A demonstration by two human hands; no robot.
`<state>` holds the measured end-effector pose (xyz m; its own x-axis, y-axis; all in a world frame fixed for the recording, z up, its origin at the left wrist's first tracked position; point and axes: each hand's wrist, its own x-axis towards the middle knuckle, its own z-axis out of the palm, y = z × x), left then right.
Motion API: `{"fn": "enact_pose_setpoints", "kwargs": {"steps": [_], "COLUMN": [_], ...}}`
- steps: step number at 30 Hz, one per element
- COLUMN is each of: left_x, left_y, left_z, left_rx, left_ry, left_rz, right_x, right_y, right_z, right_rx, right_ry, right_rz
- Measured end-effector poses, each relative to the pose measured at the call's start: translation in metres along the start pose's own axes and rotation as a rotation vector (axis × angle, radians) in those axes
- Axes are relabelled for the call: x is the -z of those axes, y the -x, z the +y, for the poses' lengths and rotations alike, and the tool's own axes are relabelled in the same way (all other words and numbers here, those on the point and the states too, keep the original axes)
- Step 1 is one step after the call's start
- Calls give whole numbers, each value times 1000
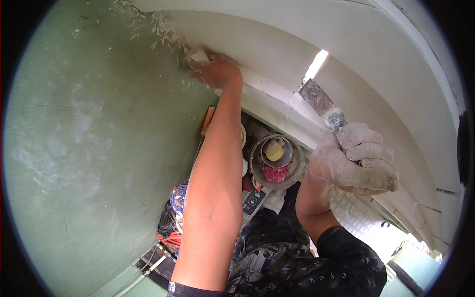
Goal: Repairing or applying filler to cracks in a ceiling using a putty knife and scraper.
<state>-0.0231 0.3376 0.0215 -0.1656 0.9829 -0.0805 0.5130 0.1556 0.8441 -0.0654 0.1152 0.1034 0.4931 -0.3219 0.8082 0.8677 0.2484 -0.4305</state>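
Observation:
My left hand reaches up to the corner where the green wall meets a cream-white curved panel. Its fingers are closed round a small white piece, pressed close to the joint; the exact kind cannot be made out. My right hand, coated in pale dust, is wrapped round the handle of a putty knife. The knife's stained metal blade points up and left, near a bright gap in the panel. Flaked, chipped paint runs along the joint above my left hand.
Below stands a round bucket holding a smaller container with a yellow sponge-like piece, beside a red cloth. A dark remote-like device lies nearby. Red cords and a black bag are at lower left.

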Motion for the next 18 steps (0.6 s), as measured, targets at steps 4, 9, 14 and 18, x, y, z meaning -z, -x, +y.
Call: {"fn": "enact_pose_setpoints", "kwargs": {"steps": [4,9,14,18], "left_x": [-3,0,-6,-1], "left_y": [9,5,7,3], "left_z": [2,-1,4,2], "left_rx": [-19,-14,-10,12], "left_ry": [51,-7,-27,-6], "left_rz": [-72,-11,-4,-26], "right_x": [-13,-3,-2,4], "right_y": [-1,2,9,2], "right_z": [-3,0,12,14], "right_rx": [19,-34,-82,43], "right_ry": [91,36,-15,115], "right_rz": [-84,-27,-1,-27]}}
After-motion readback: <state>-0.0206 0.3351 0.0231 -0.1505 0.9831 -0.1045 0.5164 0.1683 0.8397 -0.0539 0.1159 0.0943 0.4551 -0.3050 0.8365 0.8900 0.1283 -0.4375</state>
